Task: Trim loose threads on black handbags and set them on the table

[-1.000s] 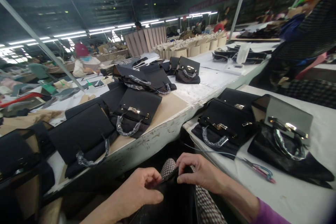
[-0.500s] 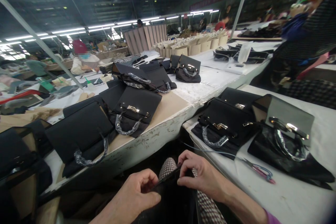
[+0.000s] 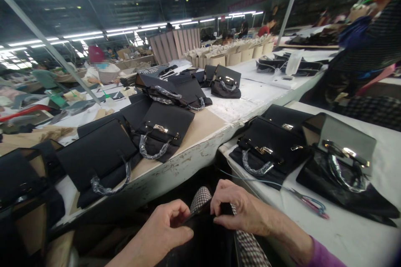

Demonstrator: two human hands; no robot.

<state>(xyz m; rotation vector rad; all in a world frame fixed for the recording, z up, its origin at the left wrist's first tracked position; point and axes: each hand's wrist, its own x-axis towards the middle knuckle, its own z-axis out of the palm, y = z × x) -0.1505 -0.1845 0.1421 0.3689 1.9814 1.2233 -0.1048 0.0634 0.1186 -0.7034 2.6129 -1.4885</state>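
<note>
In my lap lies a black bag, its body dark and mostly in shadow. My left hand pinches the bag's upper edge, thumb on the near side and fingers curled behind. A little to the right, my right hand grips the same edge between thumb and bent fingers. The fingertips partly cover the edge, so any small part between them is hidden. Checkered cloth shows beneath and beside the bag. Nearest my right hand on the table is a pair of scissors with red and blue handles.
Black handbags with plastic-wrapped handles lie on the left table, one being a front handbag. The right table bears a black handbag and a grey-flapped handbag. Beige bags stand farther back. A co-worker sits left.
My right hand has shifted slightly along the bag's edge, and its wrist has turned a little. The left hand keeps its pinch. The whole view has moved slightly.
</note>
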